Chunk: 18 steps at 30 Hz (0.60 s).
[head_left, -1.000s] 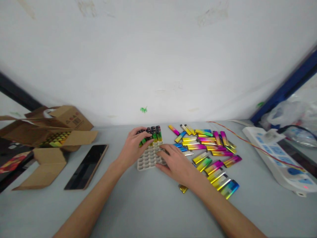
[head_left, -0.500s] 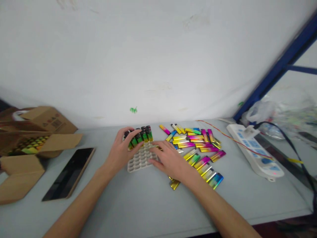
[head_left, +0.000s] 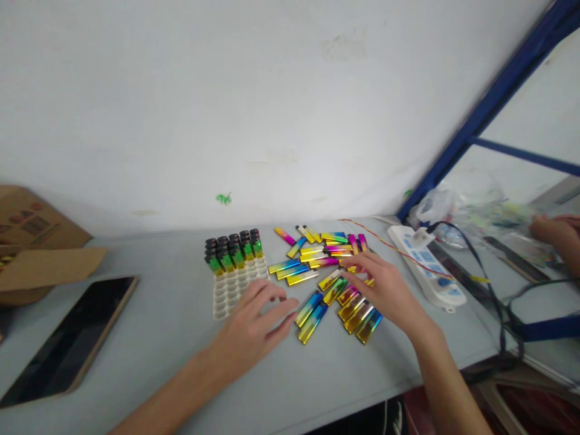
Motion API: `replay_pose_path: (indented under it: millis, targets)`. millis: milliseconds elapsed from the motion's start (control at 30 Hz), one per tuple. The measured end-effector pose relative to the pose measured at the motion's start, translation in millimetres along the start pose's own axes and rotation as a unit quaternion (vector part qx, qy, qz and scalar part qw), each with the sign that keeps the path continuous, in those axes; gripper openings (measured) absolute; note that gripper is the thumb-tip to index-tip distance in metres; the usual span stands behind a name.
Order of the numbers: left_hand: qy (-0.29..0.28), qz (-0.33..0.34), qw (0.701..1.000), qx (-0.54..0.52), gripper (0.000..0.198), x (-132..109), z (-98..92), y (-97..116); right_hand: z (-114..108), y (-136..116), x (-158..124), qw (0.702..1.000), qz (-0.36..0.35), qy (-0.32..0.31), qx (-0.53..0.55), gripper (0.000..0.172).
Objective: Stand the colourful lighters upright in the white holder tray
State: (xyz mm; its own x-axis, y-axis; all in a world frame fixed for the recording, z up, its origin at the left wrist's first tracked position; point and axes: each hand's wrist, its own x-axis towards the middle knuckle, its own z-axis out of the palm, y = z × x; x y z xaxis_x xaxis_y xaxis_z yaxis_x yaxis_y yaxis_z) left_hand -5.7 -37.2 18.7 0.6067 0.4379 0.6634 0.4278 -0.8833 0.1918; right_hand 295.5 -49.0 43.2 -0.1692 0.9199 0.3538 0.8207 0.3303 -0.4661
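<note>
A white tray (head_left: pixel 226 296) with rows of oval holes sits on the table; its back rows hold several upright green-and-yellow lighters (head_left: pixel 233 252) with black tops. My left hand (head_left: pixel 254 329) hovers at the tray's right front corner, fingers apart and nothing in them. To its right lie several loose, shiny two-tone lighter cases (head_left: pixel 310 257) in yellow, pink, blue and green. Over the middle of these is my right hand (head_left: pixel 380 287), thumb and fingers spread, fingertips close to the cases. Whether they touch one cannot be made out.
A phone (head_left: pixel 67 341) lies at the left, beside an open cardboard box (head_left: pixel 49 272). At the right are a white power strip (head_left: pixel 426 266) with cables, a blue metal frame (head_left: pixel 480 109) and plastic bags (head_left: pixel 437 205). Another person's hand (head_left: pixel 555 232) shows at the far right.
My left hand has left the lighters in the tray and come forward and right. My right hand has moved from the tray to the loose cases. The view has turned right.
</note>
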Motion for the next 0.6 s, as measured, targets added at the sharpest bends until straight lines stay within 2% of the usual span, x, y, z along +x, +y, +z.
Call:
replay_pose_path:
  millis: [67,133,200,300,467,600]
  targets:
    - [-0.053,0.024,0.998,-0.021,0.023,-3.3,8.6,14.1,7.2,9.6,-14.3,1.0,-0.021,-0.017,-0.015,0.018]
    - [-0.104,0.042,0.993,-0.02,0.024,-7.0,16.5,22.4,14.1,18.1,-17.9,0.997,-0.046,-0.059,-0.02,0.019]
    - [-0.143,0.049,0.988,0.003,0.025,-11.2,23.1,23.9,18.4,23.7,-11.7,0.991,-0.066,-0.11,-0.025,0.019]
    - [-0.168,0.043,0.984,0.05,0.034,-16.7,31.2,17.1,20.4,26.8,6.2,0.982,-0.077,-0.165,-0.045,0.021]
    - [-0.115,-0.014,0.99,0.085,0.026,-16.9,36.6,8.7,13.9,26.7,27.8,0.972,-0.082,-0.212,-0.058,0.023]
    - [-0.041,-0.071,0.997,0.007,0.03,-9.9,25.6,12.1,-6.4,15.2,33.9,0.972,-0.086,-0.22,-0.007,0.017]
